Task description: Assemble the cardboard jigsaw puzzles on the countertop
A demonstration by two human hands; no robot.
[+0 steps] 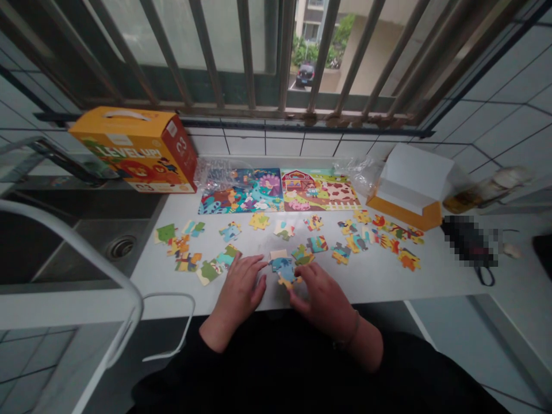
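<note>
A small group of joined jigsaw pieces (282, 267), blue with yellow at the lower edge, lies on the white counter between my hands. My right hand (323, 299) has thumb and index finger on the right and lower edge of a puzzle piece there, gripping it. To the left, my left hand (242, 287) rests with fingers stretched and thumb apart, its fingertips near the group's left side and nothing held. A green and blue puzzle piece (228, 256) is partly behind its knuckles. Just right of the group sits a green and orange puzzle piece (302, 255).
Loose pieces lie around, including a green one (166, 232) and several at right (399, 233). Behind are two picture sheets (241, 198) (319, 192), crumpled clear plastic (215, 174), an orange box (133, 149) and an open box (405, 210). A sink (99, 230) is left.
</note>
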